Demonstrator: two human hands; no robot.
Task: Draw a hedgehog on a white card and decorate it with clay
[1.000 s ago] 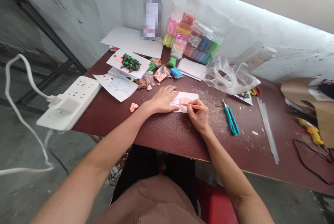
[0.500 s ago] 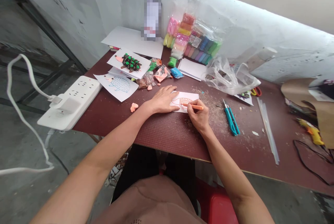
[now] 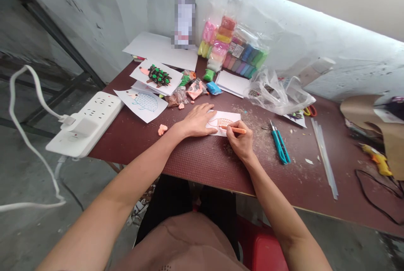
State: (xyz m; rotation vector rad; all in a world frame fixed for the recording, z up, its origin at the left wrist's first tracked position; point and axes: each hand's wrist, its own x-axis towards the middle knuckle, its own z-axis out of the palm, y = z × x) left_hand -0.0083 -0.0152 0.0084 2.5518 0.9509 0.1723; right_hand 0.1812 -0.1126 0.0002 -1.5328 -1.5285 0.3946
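Observation:
A small white sheet of paper [image 3: 233, 117] lies on the dark red table, bearing an orange outline with rows of short marks. My left hand [image 3: 198, 120] rests flat on the sheet's left end, fingers stretched out. In my right hand [image 3: 241, 140] is an orange marker pen [image 3: 236, 129], its tip on the drawing. A lump of pinkish-orange clay [image 3: 162, 129] sits left of my left wrist. Behind my left hand lie an opened packet of orange clay [image 3: 196, 89], a green packet [image 3: 208, 75] and a blue packet [image 3: 214, 88].
A blue hedgehog drawing [image 3: 142, 104] and a seed-covered hedgehog card [image 3: 157, 76] lie at left, near a power strip [image 3: 91, 119]. To the right are a teal utility knife [image 3: 280, 144], glue sticks [image 3: 324, 159], a plastic bag [image 3: 277, 94] and a yellow glue gun [image 3: 378, 161].
Both hands stay almost in place. The marker remains on the drawing, and any new strokes are too small to tell.

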